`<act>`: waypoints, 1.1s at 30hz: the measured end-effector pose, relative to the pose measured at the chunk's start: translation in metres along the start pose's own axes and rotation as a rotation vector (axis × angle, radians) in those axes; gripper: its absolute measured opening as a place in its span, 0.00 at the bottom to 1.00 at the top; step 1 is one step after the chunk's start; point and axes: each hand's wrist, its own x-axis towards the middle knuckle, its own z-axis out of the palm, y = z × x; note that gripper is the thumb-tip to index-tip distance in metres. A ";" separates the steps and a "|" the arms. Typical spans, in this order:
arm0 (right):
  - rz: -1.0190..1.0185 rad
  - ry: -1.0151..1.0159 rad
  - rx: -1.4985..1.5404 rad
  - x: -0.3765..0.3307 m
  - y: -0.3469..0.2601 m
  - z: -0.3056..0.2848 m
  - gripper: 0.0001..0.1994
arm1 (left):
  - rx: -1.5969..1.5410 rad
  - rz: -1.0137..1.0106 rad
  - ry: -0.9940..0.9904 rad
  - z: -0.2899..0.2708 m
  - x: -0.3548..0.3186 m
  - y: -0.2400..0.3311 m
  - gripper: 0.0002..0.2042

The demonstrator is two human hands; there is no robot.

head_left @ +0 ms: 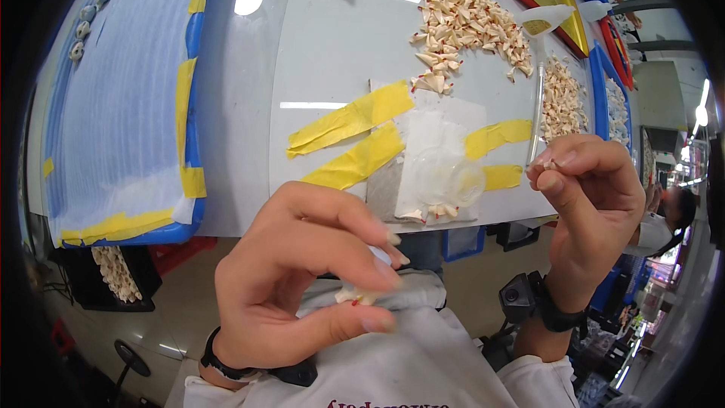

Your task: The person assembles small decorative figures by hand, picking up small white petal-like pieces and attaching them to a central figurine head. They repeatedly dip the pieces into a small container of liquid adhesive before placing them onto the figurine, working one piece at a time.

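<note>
My left hand [310,272] is closed in front of my body, around a small cream piece with a red tip [356,298] and a pale blue rounded bit [379,255]. My right hand [589,189] is raised near the table's right front edge. Its thumb and forefinger pinch a tiny whitish piece [550,166], too small to name. Between the hands, on the table, a shallow clear plastic dish [467,181] sits on a white pad. A few cream pieces [442,211] lie at the dish's near side. Yellow tape strips [355,117] stick to the table beside the pad.
A large heap of cream red-tipped pieces [476,23] lies at the back. Smaller cream pieces [561,98] fill a spot at the right, near a blue tray [604,68] and a clear nozzled bottle [545,21]. A big paper-lined blue tray [195,106] holds small round figures [81,30].
</note>
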 end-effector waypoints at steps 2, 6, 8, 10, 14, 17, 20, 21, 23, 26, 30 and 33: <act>0.018 -0.016 -0.008 0.000 -0.001 0.002 0.08 | -0.020 -0.117 0.024 -0.001 -0.002 0.007 0.19; -0.067 -0.090 -0.094 -0.002 -0.002 0.004 0.08 | 0.206 0.109 -0.113 -0.012 0.003 0.000 0.17; -0.137 -0.122 -0.145 -0.001 -0.002 0.005 0.08 | 0.168 0.092 -0.086 -0.010 0.003 0.000 0.16; -0.177 -0.142 -0.183 0.001 -0.001 0.009 0.08 | 0.113 0.055 -0.052 -0.008 0.001 0.001 0.16; -0.254 -0.140 -0.394 -0.002 -0.006 0.018 0.10 | 0.064 0.113 -0.105 -0.012 0.000 -0.006 0.17; -0.363 -0.132 -0.530 -0.003 -0.007 0.019 0.10 | -0.066 -0.015 -0.049 -0.005 -0.001 -0.001 0.18; -0.428 -0.141 -0.586 -0.003 -0.010 0.020 0.10 | -0.172 -0.201 0.109 0.011 0.003 0.015 0.18; -0.424 -0.142 -0.585 -0.003 -0.011 0.022 0.10 | -0.159 -0.168 0.099 0.009 0.003 0.012 0.18; -0.408 -0.146 -0.585 -0.002 -0.012 0.021 0.10 | -0.135 -0.103 0.076 0.006 0.003 0.007 0.18; -0.389 -0.153 -0.512 -0.003 -0.013 0.019 0.10 | -0.111 -0.013 0.128 0.011 -0.001 0.003 0.21; -0.317 -0.206 -0.204 -0.012 -0.015 0.015 0.08 | -0.050 -0.037 0.160 0.014 -0.003 0.003 0.23; -0.283 -0.365 -0.085 -0.017 -0.019 0.012 0.07 | -0.014 -0.046 0.191 0.020 -0.002 0.005 0.23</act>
